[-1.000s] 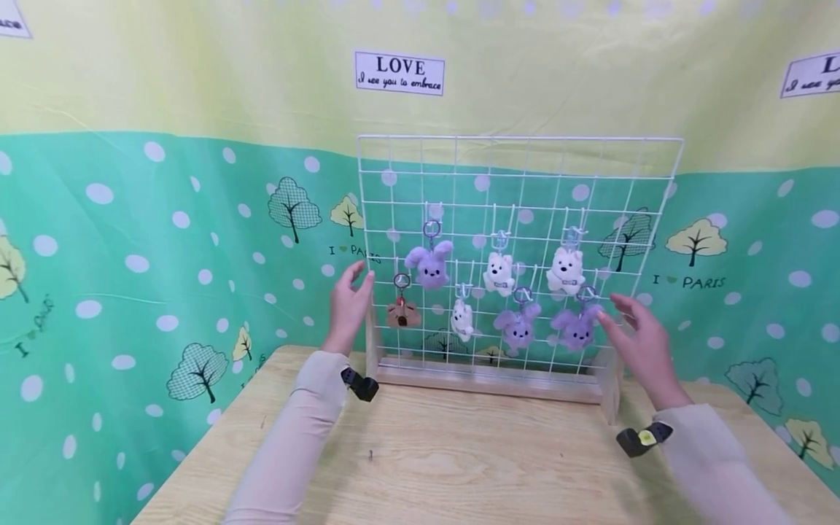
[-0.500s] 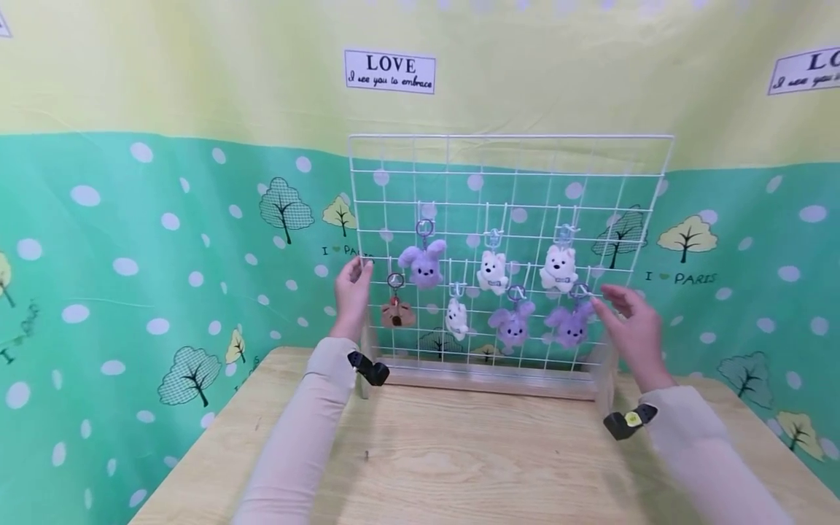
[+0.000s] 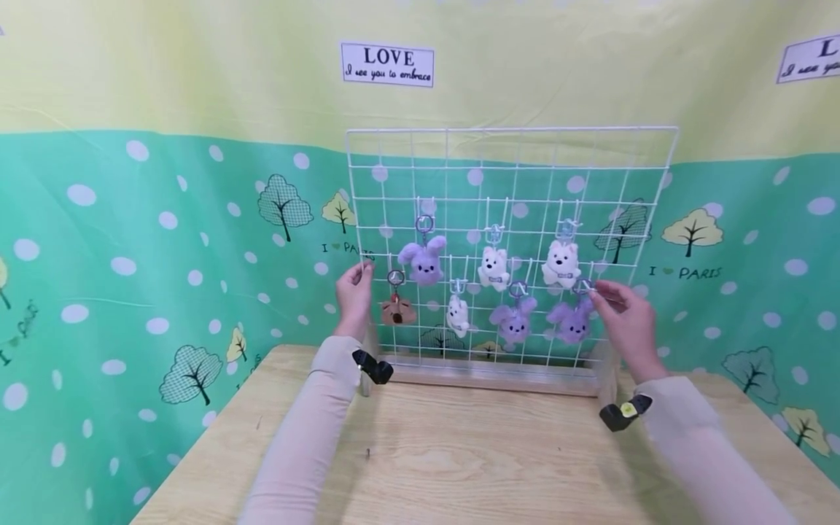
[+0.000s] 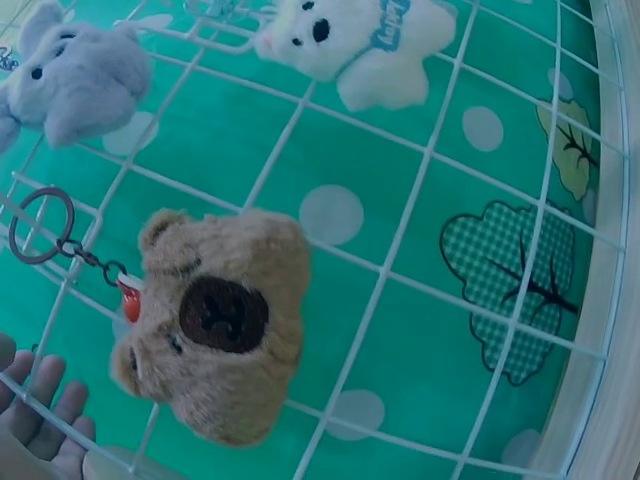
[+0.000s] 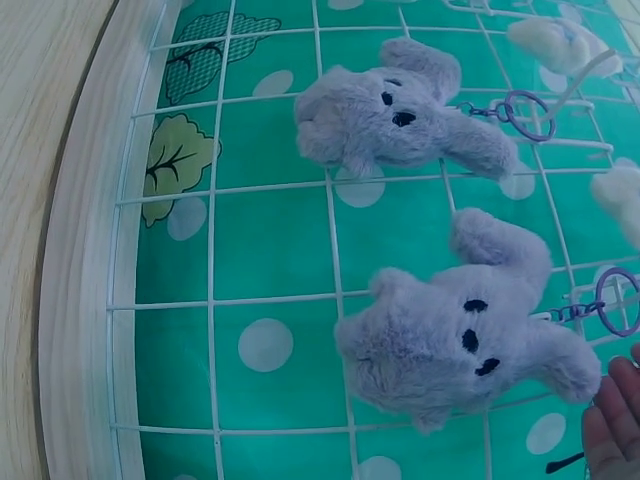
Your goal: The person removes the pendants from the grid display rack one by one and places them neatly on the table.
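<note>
Head view: green-and-yellow curtain (image 3: 216, 299) behind, pale wood table (image 3: 459, 452) in front of me. On it, a white wire grid (image 3: 512, 129) stands upright in a wooden base (image 3: 499, 376). My left hand (image 3: 354, 295) at the grid's left edge, thumb and fingers pinching the side wire; left wrist view puts those fingers behind the wires. My right hand (image 3: 626, 321) at the right side, thumb just beside the end purple rabbit (image 3: 571, 326); can't tell whether it's clamped on the wire. Plush charms hang in two rows. Upper: purple rabbit (image 3: 423, 264), two white dogs (image 3: 494, 270). Lower: brown bear (image 3: 398, 313), smaller-looking white dog (image 3: 457, 316), two purple rabbits. Bear hangs by a dark metal ring (image 4: 40, 225).
</note>
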Demonstrator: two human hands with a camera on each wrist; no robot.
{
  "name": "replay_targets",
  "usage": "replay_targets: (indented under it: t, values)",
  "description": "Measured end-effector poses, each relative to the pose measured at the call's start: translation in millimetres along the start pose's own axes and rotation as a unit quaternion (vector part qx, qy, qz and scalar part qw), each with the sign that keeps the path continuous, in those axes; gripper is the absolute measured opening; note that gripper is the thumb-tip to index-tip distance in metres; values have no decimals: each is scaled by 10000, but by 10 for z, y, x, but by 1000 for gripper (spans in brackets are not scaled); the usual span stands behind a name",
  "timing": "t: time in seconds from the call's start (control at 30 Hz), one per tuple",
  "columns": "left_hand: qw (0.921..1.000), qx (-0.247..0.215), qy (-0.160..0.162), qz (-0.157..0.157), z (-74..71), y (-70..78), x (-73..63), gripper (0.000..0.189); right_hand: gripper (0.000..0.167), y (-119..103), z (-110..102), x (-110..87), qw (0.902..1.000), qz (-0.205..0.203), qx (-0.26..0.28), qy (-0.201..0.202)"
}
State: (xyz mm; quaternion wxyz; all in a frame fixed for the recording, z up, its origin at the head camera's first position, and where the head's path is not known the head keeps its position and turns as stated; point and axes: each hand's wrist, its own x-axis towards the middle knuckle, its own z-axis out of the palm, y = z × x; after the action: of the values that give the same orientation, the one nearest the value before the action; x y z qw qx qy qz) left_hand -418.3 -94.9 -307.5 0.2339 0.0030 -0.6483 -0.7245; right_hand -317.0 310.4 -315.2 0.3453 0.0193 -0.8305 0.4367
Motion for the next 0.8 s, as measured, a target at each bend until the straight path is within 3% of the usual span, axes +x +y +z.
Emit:
replay_targets:
  t: [0.2, 0.47, 0.8]
  values:
    - [9999, 24, 68, 97, -11, -30, 9, 27, 40, 29, 24, 46, 9999, 127, -79, 50]
    - [9997, 43, -76, 223, -36, -31, 12, 26, 35, 42, 56, 102, 9988, 456, -55, 172]
    - [9995, 80, -300, 69, -105, -53, 38, 25, 33, 4, 86, 69, 9961, 775, 358, 216]
